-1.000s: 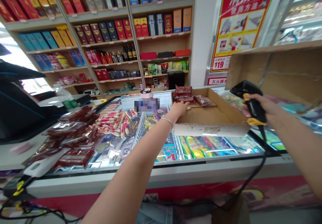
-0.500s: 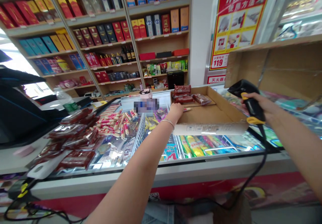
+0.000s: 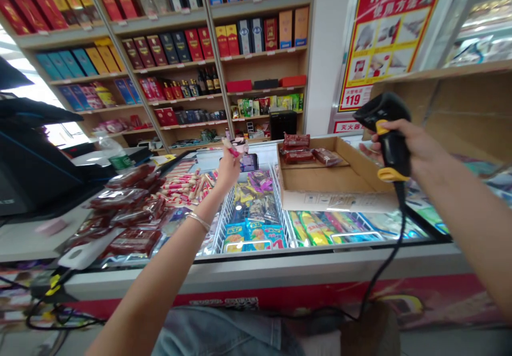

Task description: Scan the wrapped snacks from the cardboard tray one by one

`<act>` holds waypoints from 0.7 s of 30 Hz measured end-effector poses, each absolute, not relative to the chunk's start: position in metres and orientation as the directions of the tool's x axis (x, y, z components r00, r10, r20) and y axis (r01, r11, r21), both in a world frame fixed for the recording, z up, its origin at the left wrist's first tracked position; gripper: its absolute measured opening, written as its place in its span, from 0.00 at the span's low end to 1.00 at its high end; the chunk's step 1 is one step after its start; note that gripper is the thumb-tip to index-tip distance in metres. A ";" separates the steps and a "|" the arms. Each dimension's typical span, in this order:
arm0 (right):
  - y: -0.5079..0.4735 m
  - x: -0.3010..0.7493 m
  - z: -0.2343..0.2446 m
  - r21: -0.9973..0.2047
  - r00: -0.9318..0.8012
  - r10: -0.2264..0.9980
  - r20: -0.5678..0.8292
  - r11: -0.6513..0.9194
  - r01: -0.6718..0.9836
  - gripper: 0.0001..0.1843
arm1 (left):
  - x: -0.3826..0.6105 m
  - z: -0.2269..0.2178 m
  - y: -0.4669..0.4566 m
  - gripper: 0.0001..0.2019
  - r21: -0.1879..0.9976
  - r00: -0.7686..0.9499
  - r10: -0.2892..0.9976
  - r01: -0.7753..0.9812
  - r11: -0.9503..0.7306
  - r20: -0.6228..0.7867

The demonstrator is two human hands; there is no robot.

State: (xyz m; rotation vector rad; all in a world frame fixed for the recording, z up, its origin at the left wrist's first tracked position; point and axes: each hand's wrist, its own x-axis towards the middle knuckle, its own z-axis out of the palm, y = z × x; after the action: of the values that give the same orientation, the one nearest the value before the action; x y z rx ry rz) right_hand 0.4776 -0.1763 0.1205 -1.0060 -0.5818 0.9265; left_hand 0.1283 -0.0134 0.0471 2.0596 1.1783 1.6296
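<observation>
My left hand (image 3: 229, 172) is closed around a small sausage stick (image 3: 231, 148) in a red and cream wrapper, raised over the glass-topped freezer. My right hand (image 3: 418, 140) grips a black and yellow barcode scanner (image 3: 394, 153) by its handle, its head pointing left and its cable hanging down. A heap of similar sausage sticks (image 3: 186, 189) lies left of my left hand. Between my hands stands an open cardboard box (image 3: 340, 202) with several dark red sealed packs (image 3: 298, 156) at its back left.
Stacked dark red packs (image 3: 128, 199) and a plastic bottle (image 3: 114, 151) stand at the left, beside a black machine (image 3: 32, 164). A phone (image 3: 249, 162) is behind my left hand. Frozen goods show in the freezer (image 3: 280, 263). Shelves of boxes (image 3: 172, 68) line the back.
My left hand has moved left out of the cardboard box and now holds the sausage stick up above the freezer. The scanner in my right hand has risen and shifted slightly left.
</observation>
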 end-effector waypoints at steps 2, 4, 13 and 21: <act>-0.169 0.439 0.128 -0.883 0.435 0.900 0.023 0.223 -0.414 0.09 | 0.091 0.034 -0.004 0.14 0.710 -0.026 0.772 0.415 -0.569 0.635; -0.160 0.397 0.129 -0.860 0.335 0.942 0.031 0.196 -0.471 0.07 | 0.067 0.019 0.002 0.11 0.772 -0.039 0.819 0.363 -0.522 0.572; -0.113 0.250 0.064 -0.898 -0.062 0.996 0.069 0.035 -0.439 0.11 | 0.057 -0.002 0.000 0.10 0.915 -0.245 0.896 -0.075 -0.397 0.369; -0.099 0.236 0.007 -0.941 0.054 0.987 -0.154 -0.129 -0.313 0.09 | 0.057 -0.002 -0.006 0.12 0.895 -0.284 0.892 -0.177 -0.408 0.351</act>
State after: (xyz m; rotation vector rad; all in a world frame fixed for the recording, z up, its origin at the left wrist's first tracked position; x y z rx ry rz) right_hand 0.2365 -0.0995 0.0067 -1.1093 -0.8480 1.3870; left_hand 0.0567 -0.0060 -0.0019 1.1768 0.9897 1.7893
